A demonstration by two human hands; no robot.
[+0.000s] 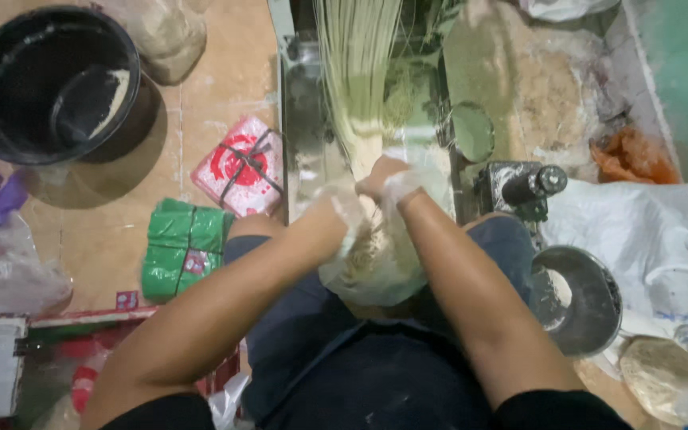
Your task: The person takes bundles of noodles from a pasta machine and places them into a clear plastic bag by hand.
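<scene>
Lap and forearms, nearest the lens: one seated person in dark trousers, both arms reaching forward over the knees.

Large items, counted. One metal noodle machine (312,151) ahead of the hands. One hanging sheet of pale noodle strands (357,72) coming down from above to the hands. One black bucket (9,87) far left of the left hand, a light scoop-like object inside. One white sack (654,231) right of the right hand. One round metal bowl (591,306) beside the right forearm, dusted with flour.

Middle items. One clear plastic bag (376,267) between the two hands, holding gathered noodles. One green packet stack (181,247) left of the left forearm. One red-and-white tied packet (240,163) just beyond it. One flat dough disc (670,382) at the far right.

Hands. Left hand (336,211) is closed on the bag's rim, holding the mouth open. Right hand (388,179) is closed around the lower end of the strands, just above the bag; it looks gloved in thin plastic, though blur leaves this uncertain.

Handling note, as judgement: the bagging goes best with the mouth held wide directly under the strands, the bundle fed straight down without twisting, and light grip pressure, since fresh strands crush and stick easily.
</scene>
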